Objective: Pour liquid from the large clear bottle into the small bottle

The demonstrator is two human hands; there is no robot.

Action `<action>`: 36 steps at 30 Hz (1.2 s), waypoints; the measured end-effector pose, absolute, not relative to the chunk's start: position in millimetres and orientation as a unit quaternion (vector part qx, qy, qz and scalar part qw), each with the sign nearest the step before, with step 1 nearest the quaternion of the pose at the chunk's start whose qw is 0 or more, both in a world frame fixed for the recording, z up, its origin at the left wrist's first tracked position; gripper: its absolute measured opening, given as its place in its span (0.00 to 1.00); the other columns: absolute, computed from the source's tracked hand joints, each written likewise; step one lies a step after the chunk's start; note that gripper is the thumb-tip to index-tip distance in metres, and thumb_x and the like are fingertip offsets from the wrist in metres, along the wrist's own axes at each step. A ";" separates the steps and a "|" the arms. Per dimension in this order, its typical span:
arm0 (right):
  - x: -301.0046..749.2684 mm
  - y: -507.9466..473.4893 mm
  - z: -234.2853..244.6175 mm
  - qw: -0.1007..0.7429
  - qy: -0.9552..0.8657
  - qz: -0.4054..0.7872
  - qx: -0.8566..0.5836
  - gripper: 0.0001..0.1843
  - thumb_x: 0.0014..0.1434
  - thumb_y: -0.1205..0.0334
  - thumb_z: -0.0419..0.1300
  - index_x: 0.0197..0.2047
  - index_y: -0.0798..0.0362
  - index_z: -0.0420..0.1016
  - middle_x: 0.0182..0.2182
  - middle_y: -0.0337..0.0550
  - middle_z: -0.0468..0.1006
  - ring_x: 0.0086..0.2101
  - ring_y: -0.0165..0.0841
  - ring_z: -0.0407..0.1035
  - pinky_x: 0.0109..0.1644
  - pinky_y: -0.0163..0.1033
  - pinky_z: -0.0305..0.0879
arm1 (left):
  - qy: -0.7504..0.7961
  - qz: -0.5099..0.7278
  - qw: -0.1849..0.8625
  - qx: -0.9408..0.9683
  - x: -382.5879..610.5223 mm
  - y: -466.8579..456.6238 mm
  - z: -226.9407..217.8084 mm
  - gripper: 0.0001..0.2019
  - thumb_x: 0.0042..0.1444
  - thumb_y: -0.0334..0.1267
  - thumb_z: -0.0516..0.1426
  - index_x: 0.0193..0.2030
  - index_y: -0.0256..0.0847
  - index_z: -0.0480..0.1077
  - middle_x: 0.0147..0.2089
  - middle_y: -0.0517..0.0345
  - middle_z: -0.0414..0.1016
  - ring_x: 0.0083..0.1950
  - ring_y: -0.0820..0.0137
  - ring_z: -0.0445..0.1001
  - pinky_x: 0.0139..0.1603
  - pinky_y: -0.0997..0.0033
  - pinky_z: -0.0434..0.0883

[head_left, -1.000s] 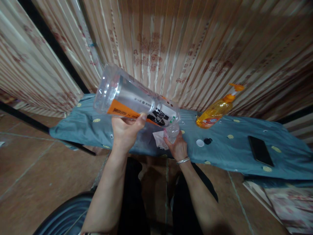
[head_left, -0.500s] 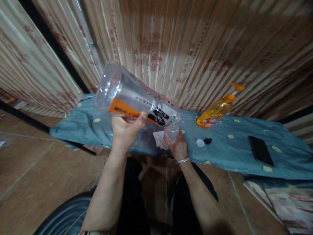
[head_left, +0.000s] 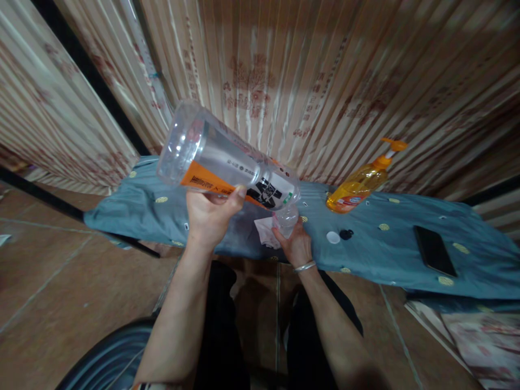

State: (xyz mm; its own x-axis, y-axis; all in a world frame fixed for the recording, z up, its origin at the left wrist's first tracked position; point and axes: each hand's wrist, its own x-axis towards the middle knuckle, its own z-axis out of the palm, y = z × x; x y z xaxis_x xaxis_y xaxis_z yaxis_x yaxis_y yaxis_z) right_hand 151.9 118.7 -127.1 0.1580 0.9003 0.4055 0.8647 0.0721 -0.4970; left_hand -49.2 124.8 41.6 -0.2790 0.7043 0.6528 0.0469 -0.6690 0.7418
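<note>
My left hand (head_left: pixel 213 214) is closed round a large clear plastic bottle (head_left: pixel 231 154) with an orange, white and black label. The bottle is tilted, its base up at the left and its neck down at the right. My right hand (head_left: pixel 297 242) grips a small clear plastic bottle (head_left: pixel 287 218) just under the large one's neck. Where the two meet, the mouths are hidden or too blurred to make out. A pale pinkish cloth or tissue (head_left: pixel 266 233) lies on the bench left of my right hand.
On the bench's blue-green cloth (head_left: pixel 390 260) stands a yellow pump bottle (head_left: pixel 357 187). Nearer are a white round cap (head_left: pixel 333 237), a small black cap (head_left: pixel 346 234) and a black phone (head_left: pixel 434 250). Behind hangs a pleated curtain (head_left: pixel 276 70). A dark ribbed round object (head_left: pixel 109 357) is at lower left.
Almost nothing differs. Both hands hold the two bottles in the same pose, and the view has shifted very slightly.
</note>
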 end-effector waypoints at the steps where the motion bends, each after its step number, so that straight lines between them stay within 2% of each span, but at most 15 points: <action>1: 151.9 118.6 -126.8 0.339 -0.649 0.028 -0.681 0.43 0.64 0.37 0.57 0.67 0.66 0.60 0.49 0.66 0.82 0.47 0.50 0.80 0.46 0.48 0.77 | 0.338 0.726 0.225 0.555 -49.0 124.7 42.2 0.23 0.46 0.60 0.70 0.34 0.43 0.74 0.29 0.58 0.79 0.28 0.67 0.79 0.32 0.67 0.78; 5: 151.8 117.9 -124.5 0.338 -0.648 0.038 -0.682 0.43 0.63 0.38 0.58 0.66 0.67 0.61 0.50 0.67 0.81 0.47 0.49 0.80 0.47 0.48 0.78 | 0.349 0.721 0.227 0.554 -49.0 123.9 44.6 0.24 0.44 0.62 0.70 0.32 0.43 0.74 0.28 0.59 0.79 0.27 0.68 0.78 0.29 0.69 0.77; 12: 151.4 118.0 -123.9 0.328 -0.648 0.038 -0.686 0.44 0.62 0.39 0.60 0.66 0.69 0.61 0.50 0.68 0.81 0.47 0.50 0.80 0.46 0.48 0.77 | 0.344 0.715 0.227 0.565 -50.9 123.0 43.9 0.23 0.46 0.60 0.70 0.33 0.42 0.75 0.29 0.58 0.80 0.29 0.67 0.79 0.34 0.67 0.79; 23: 152.8 118.3 -126.5 0.337 -0.653 0.032 -0.677 0.44 0.63 0.38 0.59 0.67 0.67 0.61 0.49 0.67 0.82 0.47 0.50 0.80 0.47 0.49 0.78 | 0.355 0.721 0.245 0.542 -50.6 122.5 42.2 0.22 0.45 0.58 0.71 0.33 0.41 0.76 0.30 0.57 0.80 0.30 0.68 0.78 0.34 0.68 0.77; 26: 152.1 117.9 -125.2 0.323 -0.651 0.037 -0.686 0.43 0.63 0.39 0.60 0.67 0.68 0.60 0.50 0.68 0.81 0.47 0.51 0.80 0.48 0.49 0.78 | 0.360 0.733 0.289 0.500 -52.0 121.7 36.3 0.23 0.42 0.59 0.72 0.32 0.42 0.76 0.31 0.59 0.79 0.32 0.68 0.79 0.38 0.66 0.79; 29: 151.0 117.4 -122.7 0.310 -0.648 0.048 -0.694 0.43 0.63 0.41 0.60 0.67 0.68 0.60 0.52 0.69 0.80 0.50 0.51 0.79 0.51 0.49 0.77 | 0.369 0.751 0.361 0.411 -53.9 119.7 25.5 0.23 0.38 0.55 0.74 0.33 0.42 0.75 0.31 0.62 0.79 0.34 0.69 0.79 0.42 0.66 0.80; 34: 150.5 116.6 -122.1 0.325 -0.640 0.063 -0.693 0.44 0.62 0.40 0.60 0.67 0.68 0.60 0.51 0.69 0.81 0.50 0.53 0.79 0.51 0.51 0.77 | 0.362 0.743 0.485 0.287 -56.6 119.6 4.4 0.24 0.37 0.52 0.74 0.36 0.42 0.75 0.32 0.62 0.79 0.34 0.69 0.80 0.36 0.67 0.80; 36: 150.6 116.1 -123.1 0.339 -0.638 0.059 -0.689 0.43 0.62 0.39 0.60 0.67 0.66 0.61 0.51 0.68 0.81 0.50 0.52 0.79 0.51 0.51 0.77 | 0.353 0.732 0.522 0.259 -56.6 121.5 -2.5 0.23 0.38 0.52 0.74 0.35 0.42 0.74 0.33 0.61 0.80 0.35 0.67 0.81 0.36 0.67 0.81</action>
State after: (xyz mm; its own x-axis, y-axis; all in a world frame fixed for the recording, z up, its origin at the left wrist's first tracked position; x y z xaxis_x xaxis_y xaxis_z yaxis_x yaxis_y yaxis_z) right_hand 150.6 116.1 -123.1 0.1793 0.9187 0.3519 0.8390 0.0440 -0.5423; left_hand -56.6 121.5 -2.5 -0.3217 0.9468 0.0109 -0.5817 -0.2068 0.7867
